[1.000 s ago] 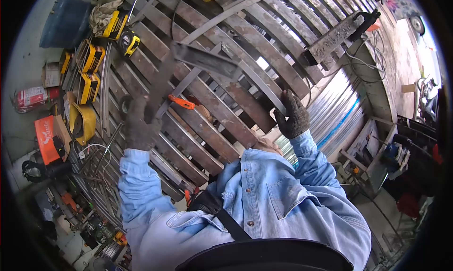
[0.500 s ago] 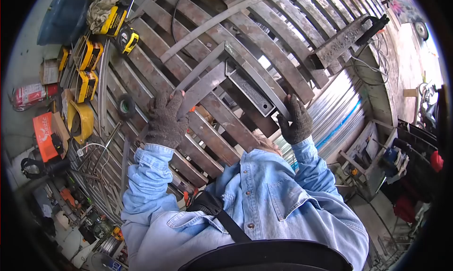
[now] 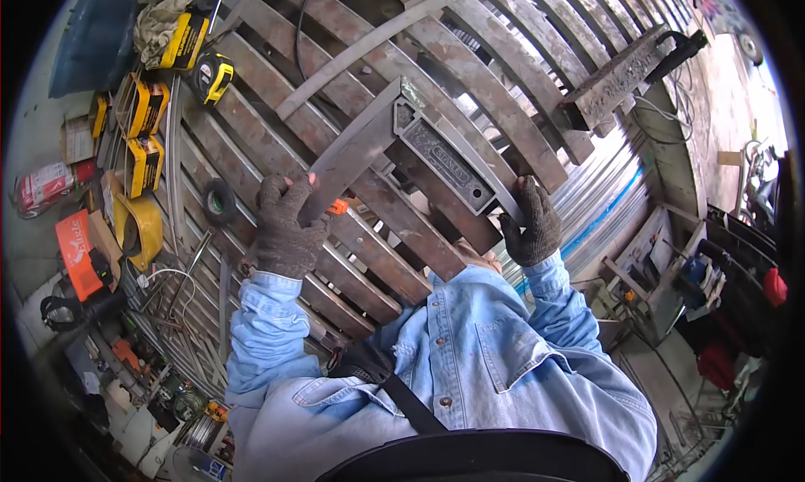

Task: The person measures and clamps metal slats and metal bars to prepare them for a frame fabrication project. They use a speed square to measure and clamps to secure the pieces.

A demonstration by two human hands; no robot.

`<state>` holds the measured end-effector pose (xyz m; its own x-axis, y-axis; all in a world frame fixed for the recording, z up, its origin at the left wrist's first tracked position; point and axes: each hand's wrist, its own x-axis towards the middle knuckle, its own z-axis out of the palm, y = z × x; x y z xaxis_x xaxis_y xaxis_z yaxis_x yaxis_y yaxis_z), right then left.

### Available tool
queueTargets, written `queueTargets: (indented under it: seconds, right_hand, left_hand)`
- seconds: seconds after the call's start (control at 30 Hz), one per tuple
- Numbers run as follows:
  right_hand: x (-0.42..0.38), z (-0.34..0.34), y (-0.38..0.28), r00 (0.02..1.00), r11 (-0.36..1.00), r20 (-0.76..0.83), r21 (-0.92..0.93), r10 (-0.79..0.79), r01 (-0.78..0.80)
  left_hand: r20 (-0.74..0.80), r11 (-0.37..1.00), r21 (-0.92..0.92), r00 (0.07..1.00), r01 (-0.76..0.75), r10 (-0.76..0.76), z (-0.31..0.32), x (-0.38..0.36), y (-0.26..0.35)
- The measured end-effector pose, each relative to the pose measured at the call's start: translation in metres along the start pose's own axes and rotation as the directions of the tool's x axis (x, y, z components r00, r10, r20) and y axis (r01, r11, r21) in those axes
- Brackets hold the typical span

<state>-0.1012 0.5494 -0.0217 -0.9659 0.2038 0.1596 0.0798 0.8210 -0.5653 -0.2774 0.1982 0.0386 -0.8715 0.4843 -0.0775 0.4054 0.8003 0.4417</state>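
Square (image 3: 444, 163), its grey handle lettered STANLEY, lies inside an L-shaped metal corner (image 3: 459, 138) just ahead of your denim shirt (image 3: 444, 356), over the slatted surface (image 3: 394, 222). Your gloved left hand (image 3: 289, 226) has its grip closed around the lower left end of the square's wide blade, fingertips bare at the edge. Your gloved right hand (image 3: 532, 222) has its grip pinched on the lower right end of the metal corner — thumb on one side, fingers on the other. The corner's bend points away from you, and the handle runs along its right leg. Beside the blade, near your left fingers, an orange object (image 3: 338, 206) shows between the slats. A black ring-shaped roll (image 3: 220, 201) sits left of that hand. Past the corner, a long flat strip (image 3: 377, 41) crosses the slats at a slant. Farther out you have a yellow and black tape measure (image 3: 213, 76) on the left and a rough metal bar (image 3: 616, 75) with a black handle on the right — and a blue bucket (image 3: 94, 41) at the far left.
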Motion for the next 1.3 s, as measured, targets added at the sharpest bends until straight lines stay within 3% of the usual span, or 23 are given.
queueTargets:
  seconds: [0.17,0.23,0.3,0.43,0.67,0.73,0.87,0.97,1.07,1.13,1.3]
  right_hand:
    - [0.0,0.001,0.0,0.999,0.999,0.012,0.0,0.036,-0.036]
    - [-0.001,0.001,-0.001,0.999,0.999,0.0,-0.014,0.045,-0.045]
    - [-0.003,-0.002,-0.003,0.981,0.982,0.095,0.061,0.17,-0.176]
    - [-0.002,-0.001,-0.002,0.977,0.982,0.118,0.044,0.178,-0.184]
    - [-0.003,0.001,-0.004,0.989,0.991,0.07,0.013,0.13,-0.131]
    - [0.001,-0.001,-0.01,0.975,0.975,0.059,0.039,0.214,-0.217]
    - [0.015,-0.004,-0.036,0.972,0.972,-0.03,-0.04,0.233,-0.234]
    - [0.027,-0.004,-0.055,0.981,0.985,-0.088,0.003,0.17,-0.171]
    - [0.038,-0.007,-0.069,0.997,0.998,0.04,0.01,0.063,-0.064]
    - [0.039,0.003,-0.065,0.999,0.998,0.023,-0.042,0.049,-0.048]
    - [0.049,0.015,-0.062,0.996,0.998,-0.082,-0.061,0.03,-0.035]
  left_hand:
    - [0.084,0.999,-0.029,0.996,0.022,-0.019,-0.007,0.004,0.002]
    - [0.037,1.0,-0.012,0.999,0.006,-0.006,-0.005,0.004,0.001]
    - [0.038,0.998,-0.061,0.999,0.023,-0.021,-0.001,0.002,-0.003]
    - [0.022,0.991,-0.12,0.998,0.066,-0.064,-0.001,-0.001,-0.004]
    - [0.03,0.989,-0.143,0.999,0.035,-0.031,-0.004,0.005,-0.005]
    - [0.018,0.986,-0.164,1.0,0.027,-0.025,-0.004,0.005,-0.005]
    - [0.061,0.985,-0.145,0.994,0.093,-0.085,-0.004,0.004,-0.004]
    - [0.063,0.99,-0.13,0.997,0.052,-0.044,-0.006,0.005,-0.005]
    - [0.067,0.993,-0.115,0.998,0.022,-0.015,-0.005,0.006,-0.005]
    - [0.06,0.974,-0.197,0.993,0.109,-0.099,-0.005,0.005,-0.001]
    - [0.061,0.978,-0.199,0.997,0.06,-0.048,-0.002,0.003,-0.006]
